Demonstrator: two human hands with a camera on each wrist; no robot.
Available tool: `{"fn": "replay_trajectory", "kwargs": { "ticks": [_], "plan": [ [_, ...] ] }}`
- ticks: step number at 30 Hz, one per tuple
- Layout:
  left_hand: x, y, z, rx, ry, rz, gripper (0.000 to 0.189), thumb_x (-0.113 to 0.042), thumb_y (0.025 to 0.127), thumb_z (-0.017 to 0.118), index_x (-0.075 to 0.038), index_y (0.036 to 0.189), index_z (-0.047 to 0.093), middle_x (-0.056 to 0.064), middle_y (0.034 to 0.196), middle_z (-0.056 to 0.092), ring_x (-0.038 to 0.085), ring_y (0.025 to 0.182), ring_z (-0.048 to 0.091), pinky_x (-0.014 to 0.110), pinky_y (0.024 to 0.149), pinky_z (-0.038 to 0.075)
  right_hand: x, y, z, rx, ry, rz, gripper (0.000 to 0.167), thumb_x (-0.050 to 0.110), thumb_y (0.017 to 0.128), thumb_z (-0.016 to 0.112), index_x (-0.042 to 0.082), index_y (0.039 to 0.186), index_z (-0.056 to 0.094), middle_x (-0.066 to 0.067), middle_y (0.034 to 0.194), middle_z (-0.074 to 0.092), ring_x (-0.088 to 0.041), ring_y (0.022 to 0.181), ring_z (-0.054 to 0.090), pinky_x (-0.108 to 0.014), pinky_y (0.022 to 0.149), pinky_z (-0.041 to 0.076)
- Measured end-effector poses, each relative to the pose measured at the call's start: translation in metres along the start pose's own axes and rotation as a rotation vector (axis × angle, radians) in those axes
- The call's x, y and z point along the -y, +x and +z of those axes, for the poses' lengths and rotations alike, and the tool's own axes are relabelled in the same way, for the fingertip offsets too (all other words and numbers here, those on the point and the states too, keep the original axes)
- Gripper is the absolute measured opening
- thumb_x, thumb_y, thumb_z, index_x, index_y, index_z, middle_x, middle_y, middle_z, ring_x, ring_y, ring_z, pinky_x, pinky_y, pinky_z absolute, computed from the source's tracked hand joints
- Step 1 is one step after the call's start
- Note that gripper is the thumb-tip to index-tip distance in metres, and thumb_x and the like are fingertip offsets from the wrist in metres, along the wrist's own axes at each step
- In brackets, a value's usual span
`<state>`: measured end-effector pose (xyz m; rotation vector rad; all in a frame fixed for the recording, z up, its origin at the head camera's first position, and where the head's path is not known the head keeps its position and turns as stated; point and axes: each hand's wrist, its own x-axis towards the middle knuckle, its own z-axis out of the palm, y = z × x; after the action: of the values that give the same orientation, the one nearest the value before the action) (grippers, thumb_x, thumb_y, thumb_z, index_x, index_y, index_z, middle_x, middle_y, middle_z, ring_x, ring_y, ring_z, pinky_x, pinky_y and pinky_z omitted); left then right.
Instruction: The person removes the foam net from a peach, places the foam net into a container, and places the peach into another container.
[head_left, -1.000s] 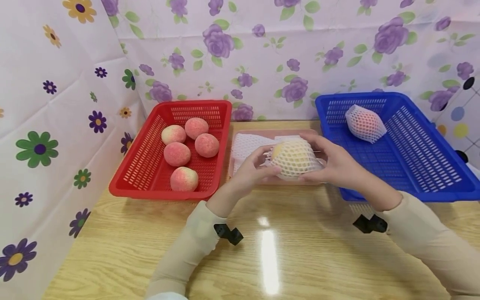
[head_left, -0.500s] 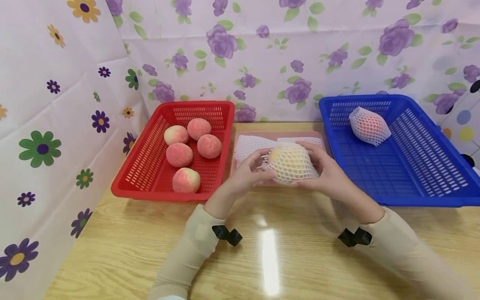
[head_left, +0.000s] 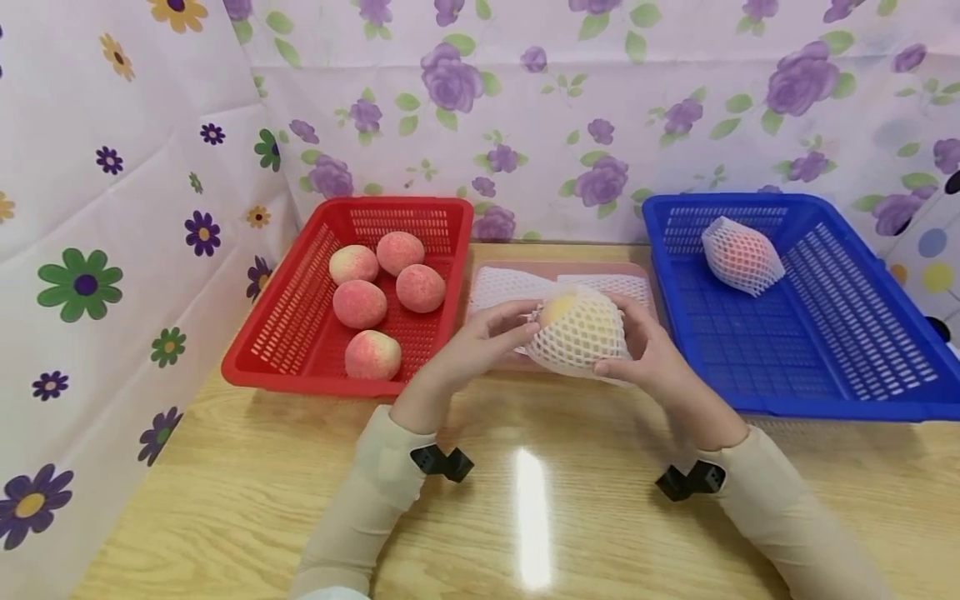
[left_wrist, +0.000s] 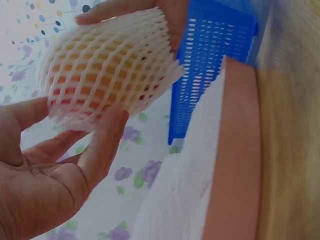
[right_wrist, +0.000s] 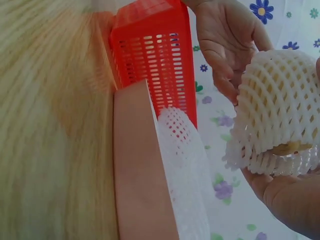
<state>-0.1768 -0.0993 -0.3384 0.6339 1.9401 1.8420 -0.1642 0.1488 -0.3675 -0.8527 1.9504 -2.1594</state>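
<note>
Both hands hold a yellowish peach (head_left: 558,310) inside a white foam net sleeve (head_left: 585,337), raised over a shallow pink tray (head_left: 517,362). My left hand (head_left: 480,340) pinches the sleeve's left end between thumb and fingers, also seen in the left wrist view, where red and orange skin shows through the mesh (left_wrist: 100,75). From the right, my right hand (head_left: 654,354) grips the other end, thumb in front. The right wrist view shows the sleeve's edge gaping, with a bit of bare fruit (right_wrist: 292,148). Flat foam nets (head_left: 506,287) lie in the tray.
A red basket (head_left: 247,367) on the left holds several unwrapped peaches (head_left: 360,304). At right stands a blue basket (head_left: 817,407) with one netted peach (head_left: 742,256). Wooden tabletop (head_left: 465,533) lies in front; flowered cloth (head_left: 540,125) hangs behind.
The right hand and forearm have shifted left relative to the blue basket. The left thumb has slid back toward the sleeve's left edge. The head view has also moved slightly.
</note>
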Motion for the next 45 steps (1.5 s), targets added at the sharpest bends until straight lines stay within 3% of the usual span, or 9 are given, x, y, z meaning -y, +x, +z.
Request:
{"fn": "replay_trajectory", "kwargs": {
  "ticks": [6,11,16,19,22,29,32,38,45],
  "plan": [
    [-0.012,-0.011,-0.007,0.054,0.258,0.041,0.049,-0.007,0.092,0.058,-0.002,0.138,0.045,0.019,0.126,0.057,0.029,0.113,0.057,0.036,0.092,0.052,-0.007,-0.002,0.002,0.086,0.146,-0.005,0.059,0.016,0.084,0.072,0.020,0.136,0.044,0.001,0.125,0.049,-0.010,0.105,0.054,-0.023,0.083,0.054],
    [-0.017,-0.013,-0.005,-0.021,0.295,0.082,0.057,-0.005,0.082,0.070,-0.004,0.135,0.048,0.014,0.129,0.056,0.028,0.115,0.056,0.039,0.098,0.048,-0.008,-0.004,0.003,0.148,0.230,0.014,0.052,0.020,0.088,0.068,0.018,0.135,0.045,0.000,0.117,0.054,-0.009,0.097,0.059,-0.024,0.078,0.055],
    [-0.017,-0.016,-0.002,-0.116,0.321,0.264,0.055,0.004,0.075,0.074,0.002,0.126,0.054,0.017,0.126,0.056,0.028,0.114,0.055,0.041,0.099,0.048,-0.005,-0.006,0.005,0.126,0.205,0.043,0.052,0.020,0.088,0.069,0.020,0.134,0.045,0.000,0.117,0.055,-0.010,0.098,0.059,-0.025,0.079,0.055],
    [-0.017,-0.017,-0.002,-0.091,0.314,0.369,0.050,0.010,0.073,0.074,0.008,0.120,0.056,0.021,0.121,0.056,0.031,0.113,0.055,0.038,0.098,0.049,-0.003,-0.006,0.006,0.092,0.177,0.065,0.055,0.014,0.087,0.070,0.021,0.135,0.044,-0.001,0.118,0.055,-0.011,0.099,0.059,-0.026,0.079,0.056],
    [-0.017,-0.018,-0.002,-0.052,0.320,0.426,0.047,0.012,0.074,0.072,0.011,0.118,0.056,0.023,0.119,0.057,0.032,0.111,0.056,0.033,0.095,0.051,-0.001,-0.007,0.007,0.058,0.158,0.074,0.055,0.010,0.086,0.069,0.022,0.134,0.045,0.000,0.118,0.055,-0.011,0.099,0.058,-0.025,0.078,0.056],
    [-0.022,-0.021,0.002,-0.028,0.515,0.534,0.045,0.009,0.074,0.074,0.008,0.117,0.059,0.022,0.120,0.058,0.030,0.110,0.058,0.026,0.087,0.054,-0.001,-0.008,0.009,0.023,0.173,0.060,0.052,0.005,0.085,0.068,0.022,0.130,0.049,0.000,0.118,0.057,-0.011,0.098,0.059,-0.024,0.077,0.056],
    [-0.023,-0.023,0.003,-0.003,0.512,0.509,0.045,0.009,0.075,0.073,0.007,0.117,0.059,0.022,0.122,0.057,0.031,0.115,0.054,0.027,0.091,0.052,0.000,-0.009,0.010,0.008,0.159,0.054,0.053,0.005,0.085,0.070,0.021,0.131,0.049,0.000,0.120,0.057,-0.011,0.100,0.059,-0.024,0.077,0.056],
    [-0.021,-0.023,0.005,0.084,0.416,0.375,0.050,0.009,0.074,0.073,0.006,0.120,0.053,0.020,0.123,0.050,0.030,0.114,0.051,0.030,0.091,0.052,0.004,-0.010,0.013,-0.029,0.104,0.028,0.053,0.006,0.084,0.070,0.020,0.132,0.052,0.001,0.126,0.056,-0.012,0.104,0.060,-0.024,0.079,0.055],
    [-0.018,-0.021,0.007,0.069,0.363,0.326,0.053,0.008,0.075,0.073,0.005,0.123,0.050,0.020,0.125,0.050,0.034,0.113,0.055,0.029,0.082,0.056,0.005,-0.012,0.013,-0.011,0.041,0.021,0.054,0.003,0.084,0.069,0.022,0.132,0.052,0.004,0.130,0.053,-0.011,0.103,0.060,-0.025,0.077,0.056]
  ]
}}
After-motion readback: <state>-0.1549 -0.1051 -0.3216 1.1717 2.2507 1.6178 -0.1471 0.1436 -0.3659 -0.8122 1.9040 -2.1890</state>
